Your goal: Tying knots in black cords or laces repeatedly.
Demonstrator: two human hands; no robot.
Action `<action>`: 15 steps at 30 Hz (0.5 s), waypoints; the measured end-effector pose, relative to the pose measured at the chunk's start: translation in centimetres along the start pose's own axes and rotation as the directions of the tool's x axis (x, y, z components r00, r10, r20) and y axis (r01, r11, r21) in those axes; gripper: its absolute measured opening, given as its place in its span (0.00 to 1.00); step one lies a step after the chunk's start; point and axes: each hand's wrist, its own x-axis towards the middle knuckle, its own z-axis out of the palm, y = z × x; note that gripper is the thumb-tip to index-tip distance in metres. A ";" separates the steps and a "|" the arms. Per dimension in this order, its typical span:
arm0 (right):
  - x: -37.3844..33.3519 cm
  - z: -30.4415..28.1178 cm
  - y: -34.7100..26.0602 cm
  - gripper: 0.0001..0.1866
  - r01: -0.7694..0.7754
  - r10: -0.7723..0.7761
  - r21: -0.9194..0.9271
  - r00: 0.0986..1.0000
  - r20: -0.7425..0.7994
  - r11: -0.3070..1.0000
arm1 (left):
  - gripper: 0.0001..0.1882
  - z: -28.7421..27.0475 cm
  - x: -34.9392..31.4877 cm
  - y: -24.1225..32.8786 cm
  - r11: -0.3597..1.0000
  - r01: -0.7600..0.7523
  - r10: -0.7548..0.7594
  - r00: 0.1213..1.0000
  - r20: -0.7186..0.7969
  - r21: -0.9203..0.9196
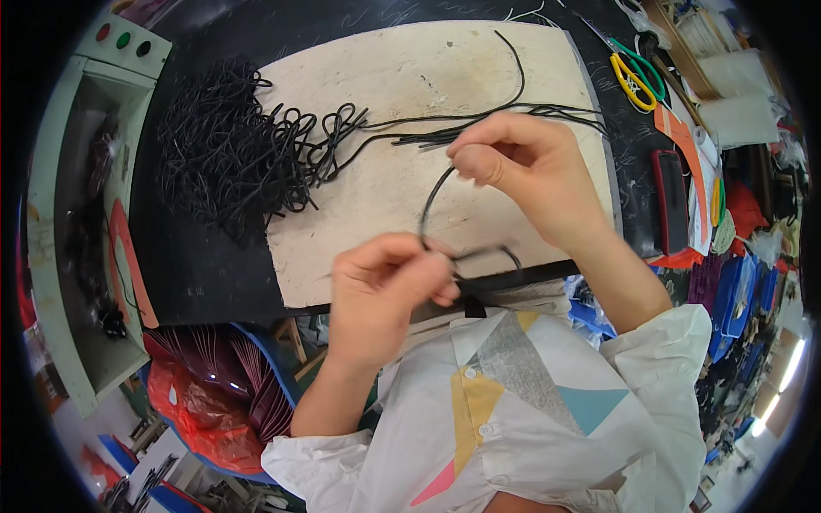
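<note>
Cord work at a cluttered bench
Both hands, left [389, 286] and right [522, 171], pinch a black cord [430, 201] over a pale board [428, 77] on a black table [201, 274]; cord pile [227, 150] left, scissors [634, 75] right.

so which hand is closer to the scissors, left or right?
Right. The right hand is raised over the pale board's right half, below-left of the scissors. The left hand sits lower, near the board's front edge, farther away. Both pinch one black cord.
</note>
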 end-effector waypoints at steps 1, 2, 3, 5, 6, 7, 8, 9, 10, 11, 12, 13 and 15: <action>-0.5 0.2 0.7 0.05 0.169 -0.186 -0.248 0.981 -0.046 0.954 | 0.05 -0.2 0.0 -0.1 0.988 -0.090 0.083 0.995 -0.064 -0.122; -1.2 0.5 1.4 0.05 0.306 -0.372 -0.485 0.927 -0.045 0.820 | 0.06 -0.3 0.3 -0.3 0.981 -0.124 0.110 0.988 -0.104 -0.147; -2.2 0.7 2.2 0.07 0.447 -0.576 -0.640 0.817 0.007 0.625 | 0.06 0.0 0.9 -0.5 0.973 -0.160 0.137 0.981 -0.140 -0.168; -4.0 1.4 2.8 0.09 0.592 -0.757 -0.759 0.618 0.213 0.271 | 0.05 0.0 1.6 -1.5 0.970 -0.223 0.201 0.958 -0.204 -0.092; -4.4 1.5 3.1 0.09 0.622 -0.799 -0.780 0.505 0.327 0.074 | 0.05 -0.2 1.8 -1.9 0.954 -0.276 0.293 0.941 -0.168 0.117; -4.3 1.9 3.4 0.11 0.589 -0.824 -0.807 0.481 0.300 0.051 | 0.05 -0.2 2.0 -2.1 0.892 -0.322 0.373 0.921 -0.112 0.318; -4.1 1.7 2.8 0.10 0.582 -0.778 -0.793 0.578 0.247 0.180 | 0.06 -0.2 2.2 -2.3 0.786 -0.362 0.438 0.898 -0.038 0.501; -3.7 1.6 1.6 0.10 0.559 -0.717 -0.770 0.668 0.200 0.306 | 0.06 -0.4 2.0 -2.1 0.755 -0.399 0.443 0.896 0.045 0.520; -3.3 1.3 0.7 0.09 0.518 -0.641 -0.740 0.752 0.156 0.429 | 0.06 -0.7 1.9 -2.0 0.807 -0.347 0.359 0.931 0.070 0.478; -3.1 1.0 0.5 0.08 0.409 -0.462 -0.641 0.882 0.093 0.650 | 0.06 -1.1 1.6 -1.8 0.853 -0.288 0.273 0.957 0.099 0.436; -3.0 0.7 0.3 0.08 0.234 -0.232 -0.383 0.971 0.053 0.894 | 0.06 -1.3 1.5 -1.7 0.889 -0.229 0.191 0.973 0.133 0.396; -3.0 0.6 0.2 0.07 -0.006 0.014 -0.085 0.996 0.090 0.996 | 0.06 -1.1 1.4 -1.7 0.929 -0.191 0.154 0.978 0.139 0.317; -3.2 0.1 0.9 0.06 -0.230 0.179 0.260 0.962 0.204 0.938 | 0.06 -0.4 1.3 -1.6 0.983 -0.103 0.079 0.984 0.161 0.151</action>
